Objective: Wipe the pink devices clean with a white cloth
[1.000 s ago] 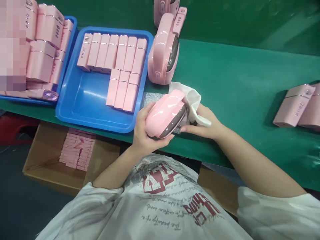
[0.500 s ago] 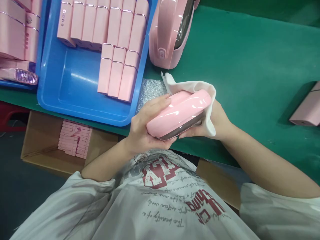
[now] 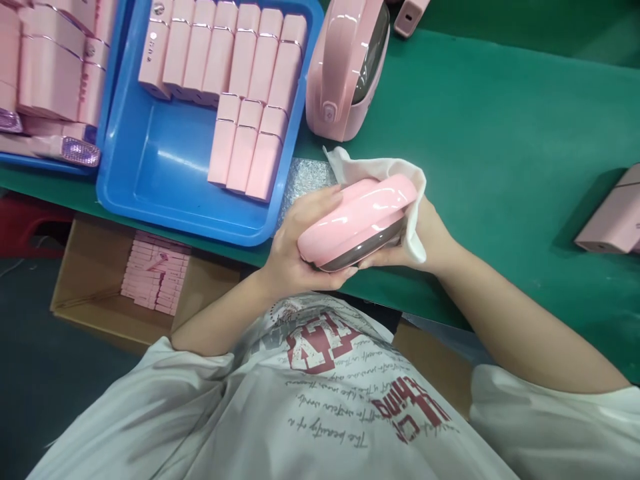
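Observation:
A glossy pink rounded device with a dark grey panel along its lower side is held above the green table, tilted up to the right. My left hand is wrapped round its left end, thumb on top and fingers beneath. At its right end my right hand grips it through a white cloth, which drapes over the far side and behind. The right fingers are partly hidden by cloth and device. Bubble wrap lies just beyond my left hand.
A blue tray of pink boxes stands left, beside another blue tray. A larger pink device is beyond my hands. A pink box lies right on the green table. Below left, a cardboard box holds pink pieces.
The view has shifted a little, so the trays appear farther right. Both hands still hold the pink device and cloth, nearly in the same pose.

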`<state>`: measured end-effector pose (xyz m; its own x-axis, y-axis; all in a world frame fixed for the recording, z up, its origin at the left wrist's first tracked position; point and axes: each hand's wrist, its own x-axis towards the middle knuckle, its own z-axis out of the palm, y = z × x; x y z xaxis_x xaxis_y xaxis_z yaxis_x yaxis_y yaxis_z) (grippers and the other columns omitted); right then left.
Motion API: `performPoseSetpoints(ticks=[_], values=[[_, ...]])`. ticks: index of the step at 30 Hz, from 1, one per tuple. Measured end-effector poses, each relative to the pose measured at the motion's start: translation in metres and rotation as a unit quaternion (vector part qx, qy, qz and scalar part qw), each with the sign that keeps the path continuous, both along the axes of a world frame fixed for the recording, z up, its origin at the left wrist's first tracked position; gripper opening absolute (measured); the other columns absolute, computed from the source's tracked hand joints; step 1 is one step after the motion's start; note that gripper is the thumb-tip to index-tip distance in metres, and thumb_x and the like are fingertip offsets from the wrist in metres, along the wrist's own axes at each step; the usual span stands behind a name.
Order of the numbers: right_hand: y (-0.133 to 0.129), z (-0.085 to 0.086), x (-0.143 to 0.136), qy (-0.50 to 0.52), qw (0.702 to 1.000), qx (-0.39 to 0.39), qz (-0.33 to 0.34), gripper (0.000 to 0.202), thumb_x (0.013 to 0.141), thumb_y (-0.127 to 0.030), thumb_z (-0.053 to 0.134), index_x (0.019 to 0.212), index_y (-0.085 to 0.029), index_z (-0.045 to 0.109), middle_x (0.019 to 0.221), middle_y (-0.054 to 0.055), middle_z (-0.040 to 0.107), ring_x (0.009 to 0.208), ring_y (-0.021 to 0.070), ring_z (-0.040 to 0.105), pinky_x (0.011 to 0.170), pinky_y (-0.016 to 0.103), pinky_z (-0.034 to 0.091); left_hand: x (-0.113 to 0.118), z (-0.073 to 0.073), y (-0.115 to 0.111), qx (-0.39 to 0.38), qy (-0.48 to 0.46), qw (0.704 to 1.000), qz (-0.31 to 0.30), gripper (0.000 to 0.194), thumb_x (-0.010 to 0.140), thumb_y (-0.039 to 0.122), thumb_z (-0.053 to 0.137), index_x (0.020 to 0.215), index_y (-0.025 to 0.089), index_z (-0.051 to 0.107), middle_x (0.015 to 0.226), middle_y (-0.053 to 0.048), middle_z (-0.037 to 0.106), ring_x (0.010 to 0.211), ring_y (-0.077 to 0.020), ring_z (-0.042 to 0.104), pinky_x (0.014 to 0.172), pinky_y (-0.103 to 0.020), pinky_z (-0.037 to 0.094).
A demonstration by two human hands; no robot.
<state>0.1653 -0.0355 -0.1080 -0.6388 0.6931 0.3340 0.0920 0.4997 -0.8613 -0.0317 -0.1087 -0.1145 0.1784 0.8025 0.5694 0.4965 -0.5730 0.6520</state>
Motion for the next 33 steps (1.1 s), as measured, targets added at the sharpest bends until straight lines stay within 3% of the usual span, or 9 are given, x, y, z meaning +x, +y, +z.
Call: performPoseSetpoints(ticks=[9,13,17,20,22,28,30,33], values=[[-0.004,0.013,0.006,-0.072,0.994,-0.078,0.024,0.086,0.059,-0.064,0.077,0.130,-0.027,0.045,0.135,0.009,0.052,0.124,0.0306,0.050,0.104,0.049,0.045,0.003,0.004,-0.004,0.012,0.031,0.999,-0.015,0.081,0.070,0.046,0.073,0.138,0.032,0.031,0.133,-0.011,0.052,0.124,-0.0303,0.051,0.101,-0.050,0.047],[-0.005,0.006,0.008,-0.057,0.996,-0.062,-0.002,0.085,0.060,-0.062,0.078,0.129,-0.025,0.045,0.133,0.009,0.053,0.122,0.0307,0.052,0.101,0.048,0.048,0.004,0.003,-0.003,0.002,0.026,1.000,0.013,0.079,0.071,0.050,0.072,0.137,0.031,0.033,0.130,-0.011,0.053,0.124,-0.0314,0.052,0.103,-0.052,0.045],[-0.006,0.001,0.006,-0.046,0.998,-0.046,-0.026,0.086,0.060,-0.068,0.075,0.129,-0.025,0.047,0.130,0.009,0.056,0.122,0.0318,0.052,0.101,0.049,0.047,0.007,-0.008,-0.008,-0.061,0.031,0.996,0.062,0.084,0.065,0.062,0.073,0.133,0.028,0.036,0.128,-0.012,0.054,0.124,-0.0341,0.051,0.104,-0.054,0.044],[-0.011,-0.001,0.002,-0.005,0.998,-0.015,-0.060,0.080,0.068,-0.067,0.069,0.129,-0.021,0.046,0.132,0.011,0.055,0.122,0.0288,0.053,0.101,0.045,0.048,0.012,-0.013,-0.013,-0.097,-0.046,0.989,0.104,0.076,0.073,0.060,0.068,0.133,0.025,0.037,0.124,-0.012,0.055,0.119,-0.0306,0.055,0.100,-0.050,0.048],[-0.014,-0.003,0.000,0.001,0.996,-0.018,-0.090,0.067,0.079,-0.065,0.059,0.127,-0.020,0.048,0.129,0.010,0.057,0.117,0.0257,0.057,0.097,0.042,0.051,0.014,-0.012,-0.015,-0.113,-0.091,0.984,0.102,0.072,0.076,0.056,0.067,0.134,0.023,0.037,0.122,-0.012,0.056,0.116,-0.0279,0.057,0.099,-0.047,0.049],[-0.020,-0.013,-0.007,-0.002,0.987,-0.038,-0.158,0.054,0.095,-0.060,0.031,0.127,-0.024,0.054,0.118,0.007,0.063,0.122,0.0233,0.054,0.106,0.042,0.044,0.010,-0.007,-0.015,-0.140,-0.087,0.985,0.061,0.094,0.056,0.052,0.083,0.132,0.021,0.038,0.126,-0.015,0.054,0.124,-0.0295,0.052,0.104,-0.047,0.046],[-0.024,-0.011,-0.010,-0.003,0.983,-0.007,-0.182,0.052,0.098,-0.055,0.027,0.132,-0.025,0.051,0.122,0.007,0.062,0.126,0.0230,0.052,0.107,0.043,0.043,0.010,-0.009,-0.015,-0.144,-0.082,0.983,0.082,0.093,0.056,0.050,0.084,0.131,0.020,0.038,0.126,-0.015,0.054,0.124,-0.0293,0.052,0.104,-0.047,0.046],[-0.031,-0.002,-0.013,-0.039,0.978,0.144,-0.148,0.047,0.098,-0.048,0.030,0.138,-0.028,0.047,0.132,0.007,0.056,0.136,0.0234,0.040,0.114,0.047,0.036,0.012,-0.012,-0.013,-0.138,-0.094,0.980,0.111,0.102,0.058,0.054,0.081,0.137,0.017,0.030,0.127,-0.016,0.054,0.124,-0.0311,0.052,0.103,-0.047,0.046]])
